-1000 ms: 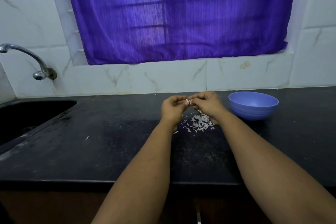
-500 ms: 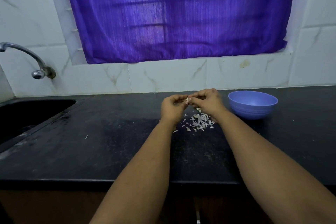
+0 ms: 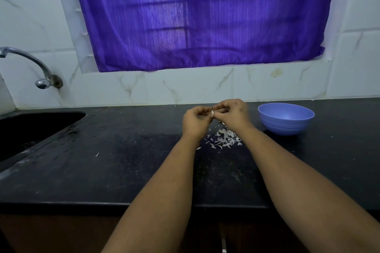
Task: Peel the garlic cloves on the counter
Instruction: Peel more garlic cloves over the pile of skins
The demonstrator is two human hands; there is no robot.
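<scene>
both bare forearms are reaching forward from the bottom of the view and converging toward the middle. the left hand (image 3: 196, 122) is curling its fingers inward, back of the hand facing the camera. the right hand (image 3: 233, 114) is sitting slightly higher, fingers bent. the fingertips of the 2 hands are meeting, pinching a small garlic clove (image 3: 212, 112) between them.

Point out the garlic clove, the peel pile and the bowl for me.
clove (image 3: 212, 112), head view, white tip showing between the fingertips.
peel pile (image 3: 225, 139), head view, middle of the scraps.
bowl (image 3: 285, 127), head view, outer front wall.
</scene>
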